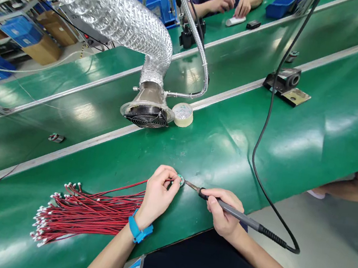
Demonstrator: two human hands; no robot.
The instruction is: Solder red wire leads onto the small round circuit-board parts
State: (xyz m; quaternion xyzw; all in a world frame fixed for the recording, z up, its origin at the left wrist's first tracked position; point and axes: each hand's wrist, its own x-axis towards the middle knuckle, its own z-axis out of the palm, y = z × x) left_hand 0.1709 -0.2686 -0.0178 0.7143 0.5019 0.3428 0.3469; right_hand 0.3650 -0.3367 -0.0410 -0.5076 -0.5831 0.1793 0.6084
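Observation:
My left hand, with a blue wrist strap at its wrist, is closed in a pinch on a thin red wire. The wire leads to a small round green circuit board at my fingertips; my fingers partly hide where they meet. In my right hand is a soldering iron, held like a pen, its tip at the board's right edge. Left of my left wrist lies a bundle of red and black wires with white connectors.
A fume extractor fan on a silver duct hangs beyond my hands, beside a tape roll. An iron stand sits farther right. The iron's black cable loops on the right. Small motors lie on the conveyor; a co-worker's hands work opposite.

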